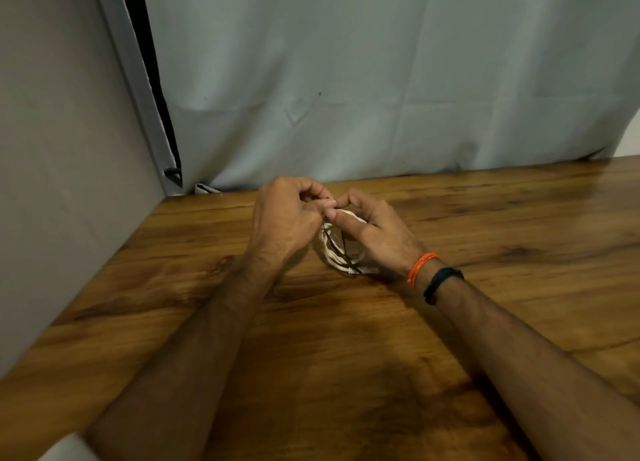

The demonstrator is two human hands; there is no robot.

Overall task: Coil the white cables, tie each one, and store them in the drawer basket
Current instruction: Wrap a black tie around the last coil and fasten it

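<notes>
A coiled white cable (pixel 341 253) sits between both hands, just above the wooden table (pixel 485 218). A thin dark tie strand runs across the coil. My left hand (pixel 287 218) has its fingers curled and pinches at the top of the coil. My right hand (pixel 374 232) curls round the coil from the right, thumb and forefinger pinching at the same spot as the left fingertips. Most of the coil is hidden behind the hands. No drawer or basket is in view.
A grey cloth backdrop (pixel 381 80) hangs along the table's far edge. A plain panel (pixel 62 183) walls off the left side. My right wrist wears an orange thread and a black band (pixel 440 282).
</notes>
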